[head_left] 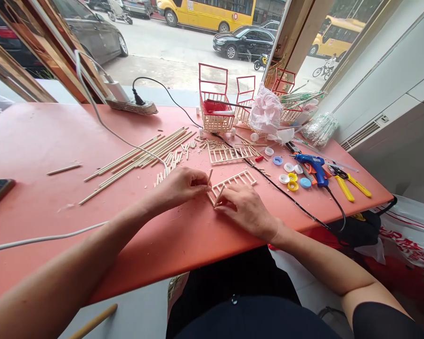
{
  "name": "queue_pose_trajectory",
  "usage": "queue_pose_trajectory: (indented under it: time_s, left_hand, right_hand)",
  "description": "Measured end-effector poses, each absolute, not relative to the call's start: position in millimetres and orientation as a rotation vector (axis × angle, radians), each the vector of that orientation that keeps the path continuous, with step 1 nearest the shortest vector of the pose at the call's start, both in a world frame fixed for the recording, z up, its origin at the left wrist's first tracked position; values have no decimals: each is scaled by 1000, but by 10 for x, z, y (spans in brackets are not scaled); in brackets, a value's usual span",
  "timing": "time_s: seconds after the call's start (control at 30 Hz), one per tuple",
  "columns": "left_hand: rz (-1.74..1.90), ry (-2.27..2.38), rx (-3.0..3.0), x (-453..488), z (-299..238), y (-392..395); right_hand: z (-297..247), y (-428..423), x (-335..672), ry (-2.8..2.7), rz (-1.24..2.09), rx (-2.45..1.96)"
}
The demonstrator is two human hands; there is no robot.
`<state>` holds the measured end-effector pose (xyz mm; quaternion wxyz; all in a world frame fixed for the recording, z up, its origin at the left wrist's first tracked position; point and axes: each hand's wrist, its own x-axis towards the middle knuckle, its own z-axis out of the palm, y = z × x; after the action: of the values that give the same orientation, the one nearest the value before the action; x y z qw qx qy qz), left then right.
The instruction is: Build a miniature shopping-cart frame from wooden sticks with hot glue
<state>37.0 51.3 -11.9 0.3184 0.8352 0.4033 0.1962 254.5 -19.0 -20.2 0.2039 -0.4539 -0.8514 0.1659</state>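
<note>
My left hand (pixel 189 184) pinches a short wooden stick (pixel 210 176) that stands upright at the left end of a small ladder-like stick frame (pixel 245 178). Another short stick (pixel 219 194) rises at the near corner of that frame, between the fingers of my right hand (pixel 245 207). The frame lies flat on the pink tabletop (pixel 155 252), partly hidden behind my right hand. Just beyond it lies a second stick frame (pixel 229 154) of the same kind.
Long sticks (pixel 137 160) and short cut pieces (pixel 175 157) lie left of centre. Toy carts (pixel 217 122) stand at the back. Bottle caps (pixel 292 186), a blue glue gun (pixel 314 168) and yellow-handled pliers (pixel 349 183) are on the right. A white cable (pixel 102 117) and black cord (pixel 279 186) cross the table.
</note>
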Motion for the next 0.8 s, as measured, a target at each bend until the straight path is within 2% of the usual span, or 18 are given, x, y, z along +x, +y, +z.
queue_pose_trajectory:
  time_s: [0.23, 0.8]
  left_hand:
    - [509, 1065, 2151, 397, -81, 459]
    - [490, 960, 2348, 499, -143, 312]
  right_hand:
    - [-220, -263, 2500, -2404, 284, -1383]
    - [-311, -330, 2813, -2326, 244, -1374]
